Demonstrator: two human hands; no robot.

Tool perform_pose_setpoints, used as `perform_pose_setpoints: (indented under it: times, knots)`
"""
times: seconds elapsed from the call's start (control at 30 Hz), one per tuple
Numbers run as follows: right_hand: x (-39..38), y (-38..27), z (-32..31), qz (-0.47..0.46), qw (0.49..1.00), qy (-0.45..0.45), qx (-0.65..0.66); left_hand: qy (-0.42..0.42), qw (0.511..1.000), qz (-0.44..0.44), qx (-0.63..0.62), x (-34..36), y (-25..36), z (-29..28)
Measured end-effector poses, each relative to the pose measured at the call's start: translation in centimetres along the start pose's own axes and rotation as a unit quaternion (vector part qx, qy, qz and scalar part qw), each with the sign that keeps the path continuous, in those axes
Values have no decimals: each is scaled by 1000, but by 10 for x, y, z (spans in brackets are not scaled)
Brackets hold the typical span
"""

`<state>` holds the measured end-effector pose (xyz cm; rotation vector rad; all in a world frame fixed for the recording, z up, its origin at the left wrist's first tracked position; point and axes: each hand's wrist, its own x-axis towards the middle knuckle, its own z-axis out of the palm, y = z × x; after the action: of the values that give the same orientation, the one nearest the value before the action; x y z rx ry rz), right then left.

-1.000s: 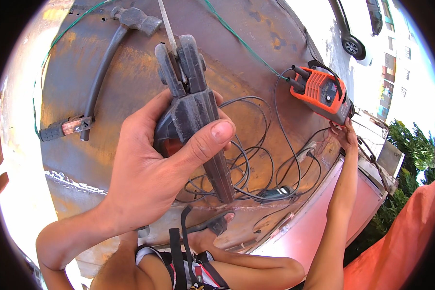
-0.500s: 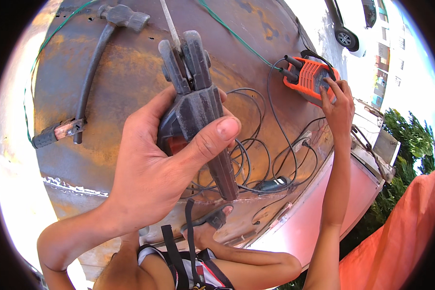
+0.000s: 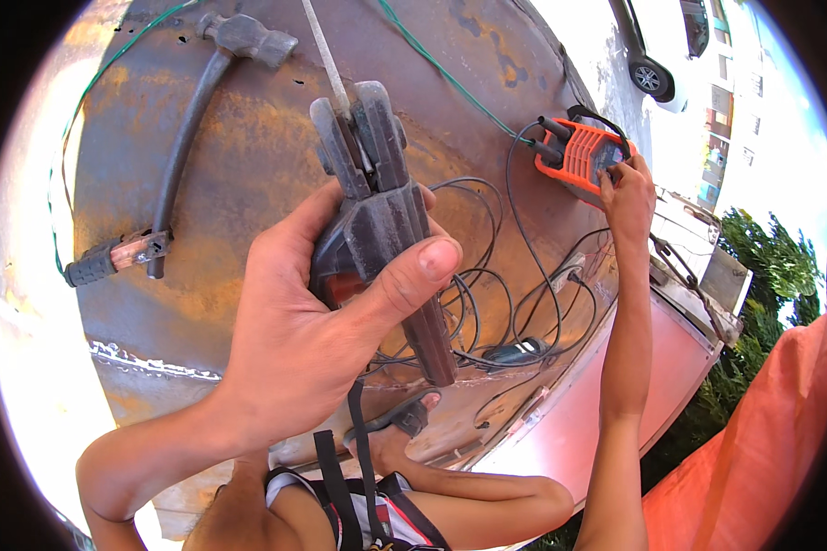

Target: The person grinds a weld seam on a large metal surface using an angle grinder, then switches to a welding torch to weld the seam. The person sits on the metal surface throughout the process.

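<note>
My left hand (image 3: pixel 312 340) is wrapped round a dark welding electrode holder (image 3: pixel 377 225), its jaws pointing away from me. Clamped in those jaws is a thin grey welding rod (image 3: pixel 325 55) that runs out past the top edge. At the right, my right hand (image 3: pixel 630 204) reaches to a small orange and black welding machine (image 3: pixel 586 158). Its fingers are drawn together at the machine's panel, and they cover whatever they pinch. Two black plugs (image 3: pixel 551 140) sit in the machine, with a green cable (image 3: pixel 455 73) and a black cable leading off.
On the rusty curved metal sheet (image 3: pixel 193 312) lie a hammer (image 3: pixel 193 119) and a clamp with copper-coloured metal (image 3: pixel 124 255). Black cables (image 3: pixel 487 275) coil beside a dark power tool (image 3: pixel 515 353) and a power socket (image 3: pixel 572 268). My sandalled foot (image 3: pixel 404 421) rests near the weld seam.
My right hand has shifted slightly left, its fingers drawing closer together at the machine's panel. The electrode holder in my left hand sits a little lower and further right in the picture.
</note>
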<state>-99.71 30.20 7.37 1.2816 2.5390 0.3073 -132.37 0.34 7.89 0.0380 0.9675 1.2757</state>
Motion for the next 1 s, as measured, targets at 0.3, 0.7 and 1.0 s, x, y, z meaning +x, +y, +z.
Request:
perform_pose_setpoints:
  times: [0.3, 0.7, 1.0]
  knots:
    - [-62, -14, -22, 96, 982, 91, 133, -17, 999, -38, 8, 2, -7, 2]
    - [-68, -9, -20, 93, 989, 43, 107, -18, 999, -40, 16, 4, -12, 9]
    - [-38, -5, -7, 81, 989, 60, 109, 16, 999, -50, 9, 6, -13, 18]
